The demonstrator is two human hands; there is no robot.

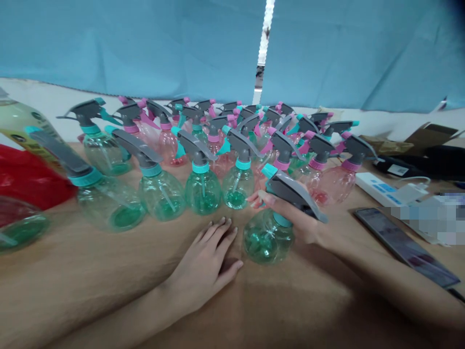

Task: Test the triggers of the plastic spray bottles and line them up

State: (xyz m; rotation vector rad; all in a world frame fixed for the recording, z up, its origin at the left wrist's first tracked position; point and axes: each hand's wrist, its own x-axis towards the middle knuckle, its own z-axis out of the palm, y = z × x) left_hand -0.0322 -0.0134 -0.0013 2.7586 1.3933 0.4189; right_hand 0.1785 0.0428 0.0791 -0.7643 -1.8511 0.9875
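My right hand (290, 213) is wrapped round the neck of a green spray bottle (269, 240) with a grey trigger head and a turquoise nozzle and collar. The bottle leans a little; whether its base touches the table I cannot tell. Flat on the wooden table (145, 271) lies my left hand (207, 259), fingers stretched out and holding nothing, just left of that bottle. Beyond my hands stand more spray bottles in rows, among them a green one (203, 191) and another green one (238, 186) close to my fingertips. Pink ones, such as a pink spray bottle (337, 182), stand farther right.
On the right lie a phone (407, 247) and a white power strip (385, 189) with a plugged-in charger. A red plastic bag (32, 169) and a large bottle of pale yellow liquid (27, 123) sit at the left. A blue curtain (163, 48) hangs behind.
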